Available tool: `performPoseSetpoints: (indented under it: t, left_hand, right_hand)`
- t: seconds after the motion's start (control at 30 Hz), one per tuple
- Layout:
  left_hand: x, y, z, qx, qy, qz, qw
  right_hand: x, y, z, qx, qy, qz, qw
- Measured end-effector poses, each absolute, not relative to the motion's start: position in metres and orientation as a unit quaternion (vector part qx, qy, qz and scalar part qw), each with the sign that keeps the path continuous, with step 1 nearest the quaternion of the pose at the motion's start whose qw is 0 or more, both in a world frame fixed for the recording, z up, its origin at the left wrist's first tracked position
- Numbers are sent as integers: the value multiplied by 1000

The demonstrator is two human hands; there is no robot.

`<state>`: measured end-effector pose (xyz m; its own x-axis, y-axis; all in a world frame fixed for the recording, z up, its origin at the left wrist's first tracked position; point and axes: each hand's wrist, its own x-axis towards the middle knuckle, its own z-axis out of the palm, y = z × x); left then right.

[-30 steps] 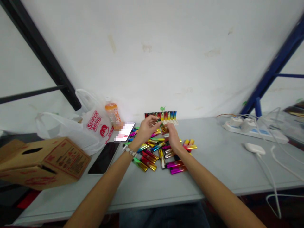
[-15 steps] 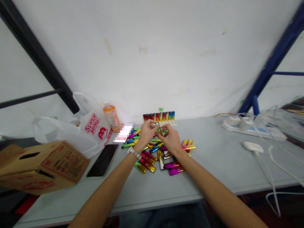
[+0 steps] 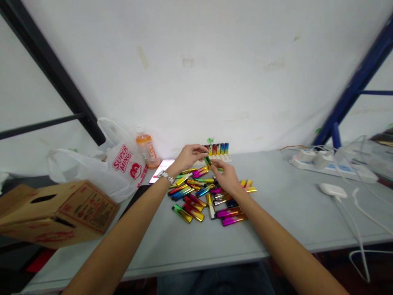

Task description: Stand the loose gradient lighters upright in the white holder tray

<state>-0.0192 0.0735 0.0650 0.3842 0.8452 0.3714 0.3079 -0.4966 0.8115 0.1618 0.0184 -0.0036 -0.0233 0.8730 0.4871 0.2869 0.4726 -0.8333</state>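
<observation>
A shiny green-and-gold lighter (image 3: 208, 163) is held upright between my two hands, above the far side of a loose pile. At its upper end, my left hand (image 3: 190, 158) pinches it with closed fingers. My right hand (image 3: 226, 178) grips it lower down from the other side. Several metallic lighters (image 3: 193, 212) in red, gold, blue, green and magenta lie scattered under and around my wrists. Behind my hands, a row of lighters (image 3: 218, 148) stands upright in a white holder (image 3: 226, 157) by the wall; my left hand hides the row's left part.
To the left stand a cardboard box (image 3: 82, 209), a white plastic bag (image 3: 101, 172) and an orange bottle (image 3: 147, 149). A lit phone (image 3: 162, 167) and a dark phone (image 3: 132, 201) lie near them. At right are a power strip (image 3: 334, 166), a white charger (image 3: 333, 190) and loose cables.
My left hand has risen and shifted slightly left, covering more of the upright row. The lighter stays between both hands. The view has shifted a little.
</observation>
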Motion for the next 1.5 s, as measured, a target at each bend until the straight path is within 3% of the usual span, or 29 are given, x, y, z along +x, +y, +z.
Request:
performPoseSetpoints:
  t: [0.13,0.23,0.4,1.07,1.2,1.37,1.5]
  left_hand:
    - [-18,109,71,786,434,412,156]
    - [-14,132,67,801,457,376,89]
    - [-7,149,48,809,474,335,90]
    - [-8,160,33,802,462,360,117]
    - [-11,165,32,808,464,344,116]
    - [-15,153,26,838,472,256,-94]
    - [-17,137,22,837,490,188,-156]
  right_hand:
    - [172,28,-7,-498,-616,237,563]
    - [175,31,-8,-506,-619,231,554]
    - [176,28,-4,-514,-628,239,533]
    - [201,53,-1,-575,-631,155,498]
    - [202,57,3,-613,-649,132,431]
    - [197,62,3,-617,-734,81,271]
    - [191,70,2,-594,-789,27,155]
